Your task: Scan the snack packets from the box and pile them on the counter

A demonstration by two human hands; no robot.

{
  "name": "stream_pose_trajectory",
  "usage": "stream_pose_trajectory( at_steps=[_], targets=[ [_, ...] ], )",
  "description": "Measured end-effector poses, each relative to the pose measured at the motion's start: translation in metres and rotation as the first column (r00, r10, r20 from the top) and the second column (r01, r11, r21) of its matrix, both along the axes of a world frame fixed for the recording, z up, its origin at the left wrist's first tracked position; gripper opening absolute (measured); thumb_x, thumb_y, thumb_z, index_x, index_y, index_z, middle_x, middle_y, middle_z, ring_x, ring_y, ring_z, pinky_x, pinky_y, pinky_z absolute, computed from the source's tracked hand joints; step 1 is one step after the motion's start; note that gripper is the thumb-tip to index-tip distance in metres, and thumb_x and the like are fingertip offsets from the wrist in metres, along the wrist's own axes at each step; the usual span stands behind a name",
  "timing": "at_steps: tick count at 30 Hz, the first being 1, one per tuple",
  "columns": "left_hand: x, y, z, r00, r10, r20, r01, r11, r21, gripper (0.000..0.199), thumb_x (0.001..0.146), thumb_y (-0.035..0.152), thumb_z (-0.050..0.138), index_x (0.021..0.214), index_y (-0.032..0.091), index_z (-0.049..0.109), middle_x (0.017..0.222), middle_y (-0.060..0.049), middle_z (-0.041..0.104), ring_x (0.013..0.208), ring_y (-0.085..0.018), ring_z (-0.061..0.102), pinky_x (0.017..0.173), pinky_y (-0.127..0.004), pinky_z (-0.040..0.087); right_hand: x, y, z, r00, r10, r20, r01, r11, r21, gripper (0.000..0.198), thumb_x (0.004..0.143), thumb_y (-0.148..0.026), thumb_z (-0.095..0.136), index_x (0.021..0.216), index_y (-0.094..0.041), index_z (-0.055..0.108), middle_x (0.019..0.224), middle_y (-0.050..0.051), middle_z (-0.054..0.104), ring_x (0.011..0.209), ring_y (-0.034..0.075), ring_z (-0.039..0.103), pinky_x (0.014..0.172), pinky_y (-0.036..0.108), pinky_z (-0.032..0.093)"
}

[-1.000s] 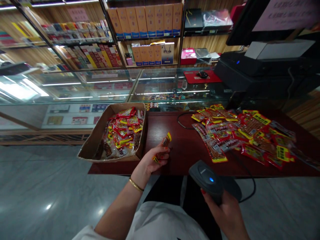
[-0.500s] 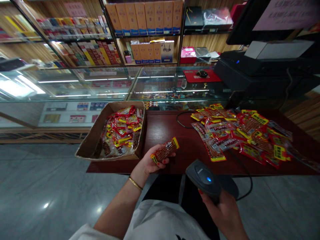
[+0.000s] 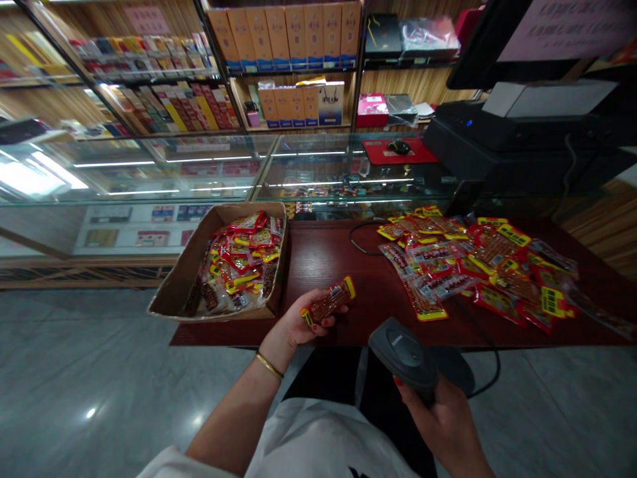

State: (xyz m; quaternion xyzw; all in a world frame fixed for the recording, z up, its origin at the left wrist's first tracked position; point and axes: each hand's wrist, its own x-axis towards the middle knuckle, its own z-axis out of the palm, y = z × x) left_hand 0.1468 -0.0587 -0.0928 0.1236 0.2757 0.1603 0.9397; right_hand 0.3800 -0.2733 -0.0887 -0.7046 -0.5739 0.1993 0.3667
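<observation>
My left hand [image 3: 304, 318] is closed around a snack packet [image 3: 329, 302], a clear wrapper with yellow and red ends and brown strips inside. It is held over the front of the dark red table [image 3: 318, 252]. In my right hand [image 3: 442, 415] is a dark grey barcode scanner [image 3: 402, 353], its head toward the packet but apart from it. To the left, an open cardboard box [image 3: 174, 292] holds many red and yellow packets [image 3: 249, 245]. A loose heap of similar packets [image 3: 462, 259] lies on the table's right side.
A glass display counter [image 3: 199, 166] runs behind the table. On it are a red mouse pad [image 3: 373, 153] with a mouse [image 3: 399, 146], and black equipment [image 3: 517, 146] under a monitor [image 3: 490, 46]. A black cable [image 3: 355, 232] lies by the heap. Shelves hold boxes [image 3: 293, 36].
The blue light on the scanner was lit and is now off. Both hands keep nearly the same place; the whole view has shifted very slightly.
</observation>
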Motion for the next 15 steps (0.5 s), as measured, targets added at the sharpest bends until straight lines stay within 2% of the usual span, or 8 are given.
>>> stream_pose_trajectory(
  at_steps=[2,4,6,8,9,11,15],
  targets=[
    [0.001,-0.001,0.001,1.000,-0.006,0.008,0.006,1.000,-0.004,0.045,0.090,0.033,0.060,0.127,0.008,0.062,0.100,-0.020,0.075,0.052,-0.011,0.058,0.034,-0.013,0.029,0.000,0.001,0.001,1.000,0.005,-0.023,-0.005,1.000,-0.016,0.035,0.090,-0.051,0.062,0.097,-0.021,0.078,0.079,0.008,0.081,0.072,0.027,0.078,0.070,0.033,0.063],
    [0.004,-0.002,0.004,1.000,0.003,-0.012,-0.002,1.000,0.029,0.047,0.091,0.035,0.058,0.131,0.010,0.061,0.108,-0.021,0.075,0.057,-0.014,0.064,0.037,-0.016,0.037,-0.002,0.002,0.005,0.998,-0.009,-0.055,0.008,1.000,-0.012,0.033,0.090,-0.049,0.061,0.098,-0.021,0.077,0.082,0.008,0.082,0.076,0.028,0.079,0.072,0.032,0.063],
    [0.010,-0.001,0.008,0.998,0.031,-0.050,-0.027,0.997,0.078,0.047,0.093,0.037,0.056,0.133,0.011,0.060,0.121,-0.021,0.072,0.074,-0.021,0.073,0.050,-0.023,0.052,-0.004,0.004,0.011,0.996,-0.029,-0.088,0.029,1.000,0.005,0.030,0.090,-0.045,0.061,0.100,-0.021,0.077,0.086,0.008,0.082,0.079,0.027,0.079,0.075,0.032,0.063],
    [0.020,0.001,0.012,0.994,0.056,-0.091,-0.046,0.993,0.113,0.046,0.095,0.036,0.054,0.133,0.012,0.061,0.127,-0.020,0.070,0.094,-0.026,0.075,0.069,-0.032,0.060,-0.005,0.006,0.016,0.992,-0.048,-0.114,0.053,0.998,0.037,0.026,0.089,-0.040,0.063,0.101,-0.021,0.077,0.089,0.007,0.083,0.081,0.026,0.079,0.077,0.030,0.063],
    [0.027,0.004,0.013,0.992,0.063,-0.113,-0.049,0.991,0.121,0.043,0.096,0.034,0.053,0.132,0.011,0.062,0.123,-0.019,0.072,0.098,-0.027,0.075,0.076,-0.035,0.061,-0.005,0.006,0.018,0.991,-0.050,-0.125,0.057,0.997,0.048,0.025,0.089,-0.037,0.063,0.101,-0.021,0.077,0.090,0.006,0.083,0.080,0.025,0.080,0.076,0.029,0.063],
    [0.047,0.010,0.014,0.985,0.076,-0.155,-0.056,0.989,0.134,0.037,0.097,0.031,0.052,0.126,0.011,0.064,0.109,-0.016,0.076,0.093,-0.026,0.075,0.082,-0.038,0.060,-0.002,0.004,0.018,0.987,-0.069,-0.143,0.078,0.995,0.061,0.023,0.088,-0.034,0.064,0.101,-0.022,0.077,0.089,0.005,0.083,0.079,0.024,0.080,0.075,0.027,0.063],
    [0.106,0.031,0.019,0.974,0.081,-0.209,-0.048,0.986,0.160,0.027,0.098,0.024,0.049,0.113,0.010,0.066,0.092,-0.012,0.077,0.080,-0.022,0.075,0.080,-0.035,0.060,0.008,-0.007,0.009,0.981,-0.121,-0.152,0.130,0.990,0.052,0.024,0.089,-0.035,0.062,0.102,-0.022,0.077,0.089,0.006,0.082,0.080,0.024,0.080,0.076,0.029,0.064]
  ],
)
